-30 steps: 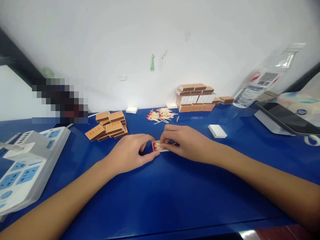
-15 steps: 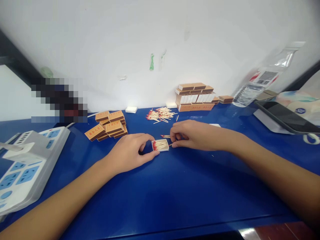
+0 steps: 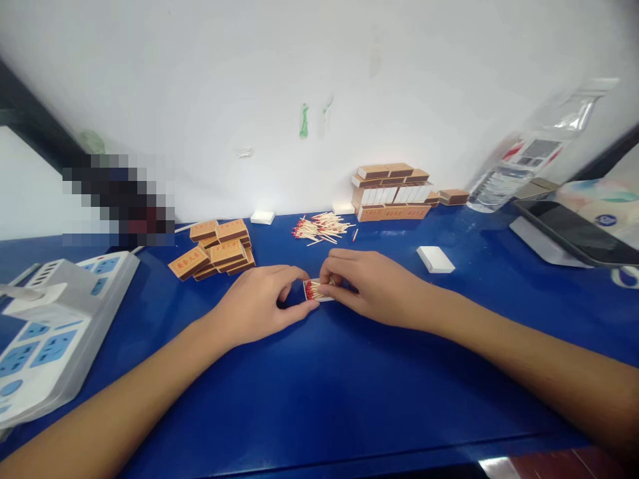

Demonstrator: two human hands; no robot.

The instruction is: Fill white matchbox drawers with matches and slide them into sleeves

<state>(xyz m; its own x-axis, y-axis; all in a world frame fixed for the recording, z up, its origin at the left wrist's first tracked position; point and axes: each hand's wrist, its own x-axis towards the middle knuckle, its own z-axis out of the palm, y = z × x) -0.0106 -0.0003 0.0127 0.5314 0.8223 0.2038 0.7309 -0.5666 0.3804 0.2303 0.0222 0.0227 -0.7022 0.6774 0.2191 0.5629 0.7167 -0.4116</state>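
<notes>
A small matchbox tray [image 3: 325,299] sits on the blue table, filled with red-tipped matches [image 3: 312,288] whose heads point left. My left hand [image 3: 264,303] grips the tray's left end between thumb and index finger. Over the tray's right part is my right hand [image 3: 372,286], thumb and fingers pinched together on matches at the tray; how many is hidden. Behind the hands lies a loose pile of matches [image 3: 322,228], with a single match [image 3: 355,235] apart to its right.
Closed matchboxes [image 3: 227,251] are heaped at left; more are stacked [image 3: 392,211] against the wall. White trays [image 3: 436,259] lie around. A power strip [image 3: 74,332] stands far left. A water bottle [image 3: 519,166] and a phone [image 3: 574,229] are at right.
My right hand has moved left, from beside the tray to over it, bringing matches along. The white tray on the right has come into fuller view. My left hand has stayed put.
</notes>
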